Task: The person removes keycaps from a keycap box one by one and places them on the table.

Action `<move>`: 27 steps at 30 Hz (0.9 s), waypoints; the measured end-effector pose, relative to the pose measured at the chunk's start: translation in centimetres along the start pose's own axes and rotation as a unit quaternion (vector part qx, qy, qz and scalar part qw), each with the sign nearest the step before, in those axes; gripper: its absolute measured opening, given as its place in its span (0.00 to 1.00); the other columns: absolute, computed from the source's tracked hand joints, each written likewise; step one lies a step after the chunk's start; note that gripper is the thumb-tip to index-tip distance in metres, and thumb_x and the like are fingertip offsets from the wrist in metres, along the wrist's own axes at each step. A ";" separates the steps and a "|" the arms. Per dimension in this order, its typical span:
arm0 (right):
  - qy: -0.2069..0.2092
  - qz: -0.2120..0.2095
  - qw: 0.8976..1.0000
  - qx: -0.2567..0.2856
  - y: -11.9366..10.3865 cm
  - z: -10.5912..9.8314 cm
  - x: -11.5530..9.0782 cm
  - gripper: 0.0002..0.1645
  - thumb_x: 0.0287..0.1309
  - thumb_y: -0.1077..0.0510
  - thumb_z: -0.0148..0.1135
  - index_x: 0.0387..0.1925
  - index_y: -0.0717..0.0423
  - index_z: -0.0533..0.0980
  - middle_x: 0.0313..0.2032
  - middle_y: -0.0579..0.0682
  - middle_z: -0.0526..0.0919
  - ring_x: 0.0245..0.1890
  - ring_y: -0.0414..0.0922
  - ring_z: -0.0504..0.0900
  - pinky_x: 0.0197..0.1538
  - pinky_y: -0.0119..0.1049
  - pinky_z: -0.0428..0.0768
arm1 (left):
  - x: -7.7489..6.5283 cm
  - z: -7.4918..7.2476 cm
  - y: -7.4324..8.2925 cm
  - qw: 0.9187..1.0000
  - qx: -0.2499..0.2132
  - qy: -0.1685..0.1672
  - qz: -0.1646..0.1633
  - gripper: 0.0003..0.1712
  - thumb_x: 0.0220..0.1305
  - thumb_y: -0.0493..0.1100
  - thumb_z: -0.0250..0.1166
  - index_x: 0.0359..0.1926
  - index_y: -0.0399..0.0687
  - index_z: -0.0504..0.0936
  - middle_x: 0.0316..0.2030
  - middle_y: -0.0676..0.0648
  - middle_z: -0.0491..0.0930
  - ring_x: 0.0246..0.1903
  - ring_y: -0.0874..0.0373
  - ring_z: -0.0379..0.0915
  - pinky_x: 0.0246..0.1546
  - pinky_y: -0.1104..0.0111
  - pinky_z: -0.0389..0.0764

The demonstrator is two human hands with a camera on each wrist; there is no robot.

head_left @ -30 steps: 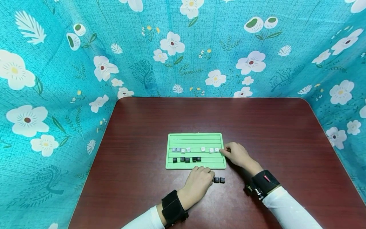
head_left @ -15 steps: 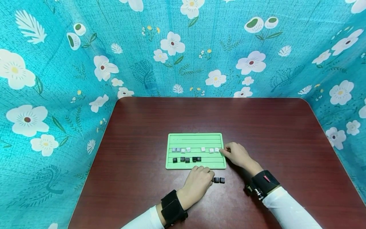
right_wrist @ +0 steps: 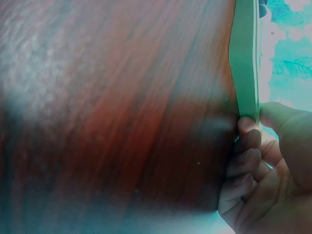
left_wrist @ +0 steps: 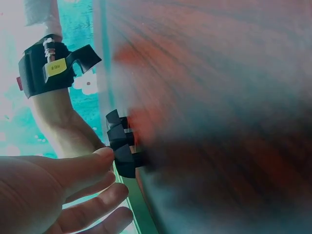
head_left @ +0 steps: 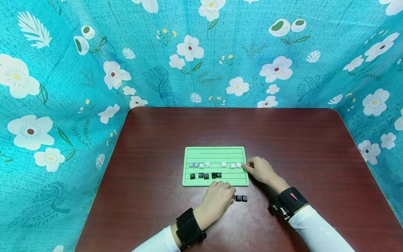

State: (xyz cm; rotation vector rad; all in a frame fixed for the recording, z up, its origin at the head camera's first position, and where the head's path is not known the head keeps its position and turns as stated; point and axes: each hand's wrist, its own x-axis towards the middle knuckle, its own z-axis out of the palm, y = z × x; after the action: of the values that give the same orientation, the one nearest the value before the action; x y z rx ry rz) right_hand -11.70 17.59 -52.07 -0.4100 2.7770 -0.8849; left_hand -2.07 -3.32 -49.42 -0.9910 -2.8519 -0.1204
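A ridged green board [head_left: 214, 154] lies on the table. White keycaps [head_left: 223, 164] form a row across its middle, with a row of black keycaps [head_left: 206, 176] in front. My left hand [head_left: 217, 199] is at the board's front edge, its thumb and forefinger pinching the nearest black keycap [left_wrist: 125, 163] of three standing side by side. That keycap is mostly hidden by the fingers in the head view. My right hand [head_left: 261, 171] grips the board's right edge, thumb on top and curled fingers at the side in the right wrist view.
The dark red-brown wooden table [head_left: 151, 140] stretches around the board on all sides. A blue floral cloth [head_left: 170, 70] hangs behind it and along both sides. Each wrist wears a black strap [head_left: 190, 227] with a camera.
My left hand has drifted a tiny bit to the left. The right hand, the board and the keycaps on it have kept their places.
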 end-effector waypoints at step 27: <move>-0.005 -0.005 1.000 -0.001 0.1 0.0 -0.1 0.24 0.61 0.47 0.56 0.12 0.50 0.66 0.11 0.43 0.59 0.10 0.41 0.57 0.18 0.33 0.58 | 1.1 -1.1 -2.1 0.998 -0.013 0.045 -0.036 0.11 0.55 0.51 0.66 0.39 0.55 0.84 0.33 0.56 0.80 0.33 0.61 0.74 0.33 0.69 0.71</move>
State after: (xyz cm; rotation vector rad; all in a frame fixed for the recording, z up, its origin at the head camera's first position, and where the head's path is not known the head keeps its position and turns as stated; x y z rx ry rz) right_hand -11.63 17.67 -52.16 -0.4274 2.7688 -0.8791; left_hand -4.15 -4.46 -48.24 -0.8636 -2.8117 -0.2049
